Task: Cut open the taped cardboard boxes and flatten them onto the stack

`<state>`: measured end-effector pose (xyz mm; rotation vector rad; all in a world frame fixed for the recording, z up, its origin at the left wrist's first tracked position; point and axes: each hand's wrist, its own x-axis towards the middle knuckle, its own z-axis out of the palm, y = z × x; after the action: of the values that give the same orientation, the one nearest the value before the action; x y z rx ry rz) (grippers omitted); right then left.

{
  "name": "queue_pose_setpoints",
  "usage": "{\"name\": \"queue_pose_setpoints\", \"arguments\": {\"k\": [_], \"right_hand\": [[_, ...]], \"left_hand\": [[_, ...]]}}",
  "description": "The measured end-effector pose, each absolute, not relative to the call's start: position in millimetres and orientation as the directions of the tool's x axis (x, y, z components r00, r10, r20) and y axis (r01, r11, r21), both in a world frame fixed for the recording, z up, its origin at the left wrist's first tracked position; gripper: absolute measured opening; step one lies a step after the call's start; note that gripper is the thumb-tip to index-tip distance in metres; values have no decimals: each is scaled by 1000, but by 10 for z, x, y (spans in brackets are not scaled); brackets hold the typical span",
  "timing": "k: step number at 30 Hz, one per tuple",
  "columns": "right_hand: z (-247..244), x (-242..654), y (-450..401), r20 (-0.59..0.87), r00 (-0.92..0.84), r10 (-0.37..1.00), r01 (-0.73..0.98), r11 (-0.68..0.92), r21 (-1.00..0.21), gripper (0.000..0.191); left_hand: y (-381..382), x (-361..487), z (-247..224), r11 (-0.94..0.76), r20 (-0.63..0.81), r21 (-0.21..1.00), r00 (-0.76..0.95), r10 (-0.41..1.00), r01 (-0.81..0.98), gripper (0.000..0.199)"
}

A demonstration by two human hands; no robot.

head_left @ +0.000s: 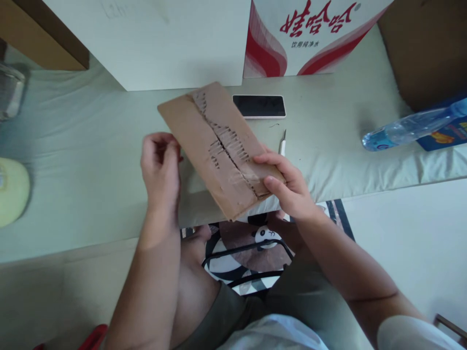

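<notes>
Faces a wide, pale green cloth-covered surface (pixel 95 160) running left to right. Has a large, plain white box (pixel 164 43) on its far side, and just right of that a white cardboard carton with red waves (pixel 268 53). Holds a flat, oblong brown cardboard package (pixel 193 126) raised over the surface's near middle, long axis slanting from far left to near right, one short end pointing far left, a ragged split running lengthwise along the upward face. Shows a clear plastic bottle (pixel 404 127) well to the right. Grasps the package's near-right end with the fingers of the right hand (pixel 297 192). Curls the fingers of the left hand (pixel 160 163) just beside the left long edge; cannot tell whether pinching anything. Has a flat, dark-screened phone (pixel 260 106) beyond the package, and a slim white craft knife (pixel 283 145) near the right hand, blade pointing far.
</notes>
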<state>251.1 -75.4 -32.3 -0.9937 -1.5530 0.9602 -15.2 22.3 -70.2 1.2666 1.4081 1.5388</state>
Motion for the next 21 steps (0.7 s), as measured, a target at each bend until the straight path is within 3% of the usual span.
{"name": "queue_pose_setpoints", "arguments": {"k": [2,4,6,10,14,21], "right_hand": [[-305,2484,-772,293,-201,935,108,318,-942,32],[-291,2451,-788,276,-226,934,109,306,-946,35],[-277,2415,-802,270,-214,939,114,298,-948,40],[-256,2347,-827,237,-137,962,148,256,-955,35],[-248,2315,-834,231,-110,967,179,248,-952,24],[-291,2291,-841,225,-119,967,205,245,-947,29]], "left_hand": [[332,-206,-797,-434,429,899,-326,843,60,79],[386,-233,-867,-602,593,798,-219,775,27,88],[377,-230,-888,-668,667,744,-64,742,19,89],[284,-192,-840,-639,637,769,71,767,7,86],[252,-174,-818,-591,592,806,36,805,-20,84],[260,-168,-830,-568,570,820,-13,822,74,81]]}}
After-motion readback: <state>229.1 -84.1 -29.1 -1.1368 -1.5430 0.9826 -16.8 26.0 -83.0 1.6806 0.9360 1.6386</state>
